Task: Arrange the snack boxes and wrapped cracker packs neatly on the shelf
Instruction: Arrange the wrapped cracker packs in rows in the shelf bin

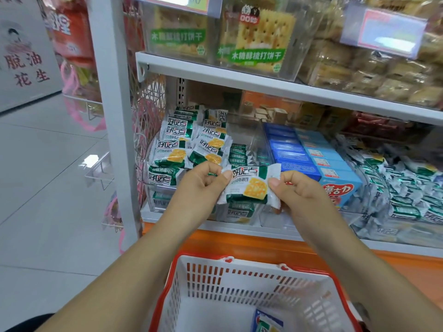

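Observation:
A green-and-white wrapped cracker pack is held flat in front of the lower shelf. My left hand pinches its left sealed edge and my right hand pinches its right sealed edge. Behind them a clear bin holds several matching cracker packs, some stacked flat, some standing on edge. Blue snack boxes stand in rows in the neighbouring section. A light-blue box with a red heart label sits at the front of that row, just right of my right hand.
A red-and-white shopping basket sits below my arms, with one small packet in it. More green-and-white packs pile at the right. The upper shelf carries clear cracker bins. A grey upright post stands at left.

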{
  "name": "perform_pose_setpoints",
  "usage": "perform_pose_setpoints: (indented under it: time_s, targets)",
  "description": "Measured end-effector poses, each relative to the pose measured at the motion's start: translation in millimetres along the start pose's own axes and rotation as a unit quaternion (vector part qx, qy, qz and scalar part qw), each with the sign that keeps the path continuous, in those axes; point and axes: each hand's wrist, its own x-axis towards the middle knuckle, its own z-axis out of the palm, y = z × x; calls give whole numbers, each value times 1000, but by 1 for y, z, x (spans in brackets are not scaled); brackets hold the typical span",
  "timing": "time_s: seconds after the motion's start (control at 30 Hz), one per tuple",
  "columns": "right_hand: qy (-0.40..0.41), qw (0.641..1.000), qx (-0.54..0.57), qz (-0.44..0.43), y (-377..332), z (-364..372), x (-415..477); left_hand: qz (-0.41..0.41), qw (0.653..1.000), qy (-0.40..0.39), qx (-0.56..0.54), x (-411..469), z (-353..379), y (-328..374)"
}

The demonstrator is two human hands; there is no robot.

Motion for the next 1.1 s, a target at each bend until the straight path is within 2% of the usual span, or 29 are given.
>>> perform_pose_setpoints:
  time_s: [0.17,0.37,0.53,0.7,0.93,1.1]
  targets:
    - [-16,998,50,33,1,-4,5,-72,993,-41,-88,5,-5,1]
    - [30,999,-35,6,1,-10,8,-24,996,-32,-78,-1,-5,11]
    - [45,999,23,-9,-7,-7,6,-40,981,-36,-188,-6,0,17]
    - [46,998,38,23,-7,-6,4,-7,997,20,-75,-9,3,15]
    - [33,999,23,17,4,-10,3,8,994,1,-107,-3,3,8]
    - [53,998,30,-20,7,-6,-3,13,996,-16,-88,-3,3,7]
